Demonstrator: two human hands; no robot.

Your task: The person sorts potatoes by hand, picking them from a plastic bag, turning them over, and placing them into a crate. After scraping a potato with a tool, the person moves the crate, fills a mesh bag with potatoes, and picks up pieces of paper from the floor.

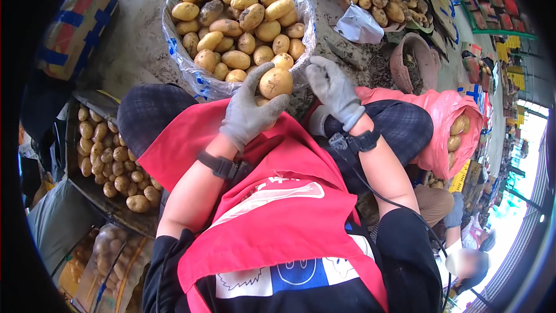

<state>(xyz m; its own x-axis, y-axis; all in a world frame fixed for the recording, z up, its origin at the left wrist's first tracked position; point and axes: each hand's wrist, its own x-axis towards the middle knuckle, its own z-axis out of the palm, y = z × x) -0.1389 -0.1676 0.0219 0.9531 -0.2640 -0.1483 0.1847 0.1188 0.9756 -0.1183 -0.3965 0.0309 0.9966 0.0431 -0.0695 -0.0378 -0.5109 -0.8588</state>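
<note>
A large round potato [276, 83] sits between the thumb and fingers of my left hand [250, 111], which wears a grey glove. My right hand [337, 91], gloved too, is to the right of that potato and close to the rim of the lined tub; its fingers are curled together, and what is in them, if anything, cannot be made out. Many loose potatoes [243, 29] fill the round tub, whose clear plastic liner [310, 20] is folded over the edge. Part of another potato shows below the held one, beside my left palm.
At left stands a dark container [87, 182] of smaller potatoes, with a netted bag [107, 261] below it. Tubs of potatoes [376, 0], a terracotta-coloured basin [399, 64] and a pink sack [452, 116] are at right. Another person [463, 249] is at lower right.
</note>
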